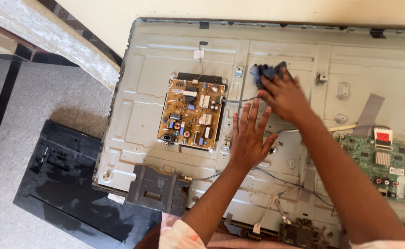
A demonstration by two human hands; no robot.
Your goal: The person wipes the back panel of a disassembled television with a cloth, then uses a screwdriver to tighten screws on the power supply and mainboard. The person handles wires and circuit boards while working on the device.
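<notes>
A flat television lies face down with its pale metal back panel (pixel 156 60) exposed. My left hand (pixel 251 136) presses flat on the panel's middle, fingers spread and holding nothing. My right hand (pixel 283 94) reaches further up and grips a dark bundled cable piece (pixel 265 71) against the panel. A tan power supply board (pixel 191 113) is mounted to the left of both hands. At the right edge sits a green main board (pixel 387 163) with a grey ribbon cable (pixel 368 110) above it.
A black plastic back cover (pixel 59 184) lies on the tiled floor at the lower left. A dark bracket (pixel 158 189) sits at the panel's near edge. Loose thin wires (pixel 281 203) trail near the bottom. A patterned ledge (pixel 50 37) runs at the top left.
</notes>
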